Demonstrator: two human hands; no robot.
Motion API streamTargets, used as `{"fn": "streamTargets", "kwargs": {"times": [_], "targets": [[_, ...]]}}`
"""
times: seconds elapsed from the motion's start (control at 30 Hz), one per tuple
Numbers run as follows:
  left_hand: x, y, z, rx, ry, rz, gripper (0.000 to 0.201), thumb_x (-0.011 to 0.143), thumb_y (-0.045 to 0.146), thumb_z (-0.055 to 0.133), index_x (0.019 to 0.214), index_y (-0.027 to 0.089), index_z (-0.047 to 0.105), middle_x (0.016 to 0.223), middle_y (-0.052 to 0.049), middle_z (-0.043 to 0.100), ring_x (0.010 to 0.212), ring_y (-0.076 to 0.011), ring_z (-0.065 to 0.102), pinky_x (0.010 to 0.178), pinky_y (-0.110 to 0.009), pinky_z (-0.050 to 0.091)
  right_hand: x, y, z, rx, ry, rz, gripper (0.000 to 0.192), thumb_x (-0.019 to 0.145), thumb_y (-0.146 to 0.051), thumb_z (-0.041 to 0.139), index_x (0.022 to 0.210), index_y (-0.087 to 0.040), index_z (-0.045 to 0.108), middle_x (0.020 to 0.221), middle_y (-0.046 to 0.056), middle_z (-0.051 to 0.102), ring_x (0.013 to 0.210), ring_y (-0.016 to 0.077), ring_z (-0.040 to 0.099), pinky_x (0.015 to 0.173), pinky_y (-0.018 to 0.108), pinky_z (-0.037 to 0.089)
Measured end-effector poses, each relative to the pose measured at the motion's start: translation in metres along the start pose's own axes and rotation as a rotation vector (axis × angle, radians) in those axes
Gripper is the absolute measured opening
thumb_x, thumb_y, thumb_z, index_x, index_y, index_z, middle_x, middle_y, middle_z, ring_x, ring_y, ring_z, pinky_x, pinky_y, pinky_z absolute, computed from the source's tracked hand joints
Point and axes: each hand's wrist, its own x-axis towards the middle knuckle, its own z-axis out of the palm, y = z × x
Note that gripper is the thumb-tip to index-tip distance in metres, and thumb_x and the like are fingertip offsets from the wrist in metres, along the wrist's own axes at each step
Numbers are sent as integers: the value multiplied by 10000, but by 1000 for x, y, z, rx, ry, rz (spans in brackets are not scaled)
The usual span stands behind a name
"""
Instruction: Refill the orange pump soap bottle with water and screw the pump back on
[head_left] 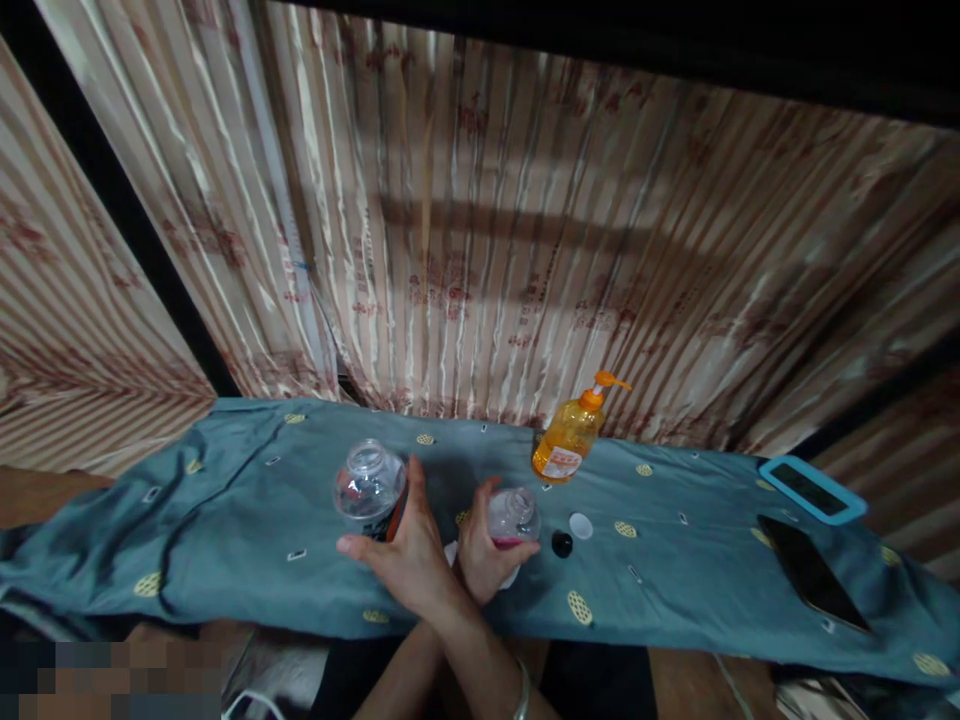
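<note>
My forearms cross in front of me, the right over the left. On the left, my right hand (414,560) is curved round the side of a clear plastic bottle (367,487) with a wide domed top and a dark and orange lower part. My left hand (480,560), to the right of it, grips a smaller clear bottle (514,513) with a pink band low down. Something white shows partly under that hand. A black cap (562,544) and a white round disc (580,525) lie just right of the smaller bottle.
An orange pump bottle (568,440) stands toward the back of the cloth-covered table (247,540). At the right lie a dark phone (811,572) and a blue-framed device (814,490). A striped curtain (480,250) hangs behind, with dark frame bars around it.
</note>
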Motion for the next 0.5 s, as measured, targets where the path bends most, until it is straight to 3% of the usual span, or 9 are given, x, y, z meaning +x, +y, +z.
{"fn": "streamTargets", "kwargs": {"times": [0.1, 0.23, 0.3, 0.4, 0.5], "targets": [[3, -3, -3, -7, -21, -18, 802, 532, 237, 827, 1257, 220, 485, 1245, -96, 646, 1200, -332, 611, 1045, -482, 469, 14, 4, 10, 44, 35, 31, 1245, 560, -395, 838, 1520, -58, 121, 1538, 202, 340, 1419, 313, 334, 1172, 442, 285], [7, -7, -6, -29, -22, -16, 730, 535, 262, 813, 1195, 208, 506, 1187, -94, 664, 1158, -338, 627, 1026, -501, 464, 20, 6, 11, 91, 31, 39, 880, 549, -346, 841, 1314, -115, 474, 1213, 129, 654, 1107, 306, 625, 980, 419, 493], [8, -8, -6, -42, -27, -5, 690, 529, 270, 810, 1153, 208, 522, 1130, -77, 680, 1103, -328, 649, 999, -489, 479, 20, 6, 9, 29, 28, 46, 738, 557, -334, 839, 1215, -155, 557, 1100, 86, 698, 1013, 299, 664, 909, 410, 525], [8, -9, -6, -56, -22, 12, 647, 549, 282, 789, 1133, 212, 519, 1097, -55, 680, 1067, -307, 658, 972, -461, 497, 20, 6, 8, -70, 59, 32, 680, 550, -332, 841, 1162, -163, 599, 1021, 69, 721, 912, 300, 692, 853, 411, 546], [7, -7, -7, -65, -14, 24, 608, 582, 274, 773, 1128, 225, 508, 1094, -45, 679, 1058, -296, 661, 958, -444, 506, 14, 1, 7, -28, 97, -10, 655, 528, -324, 861, 1123, -173, 630, 995, 53, 735, 872, 280, 702, 790, 366, 562]]}}
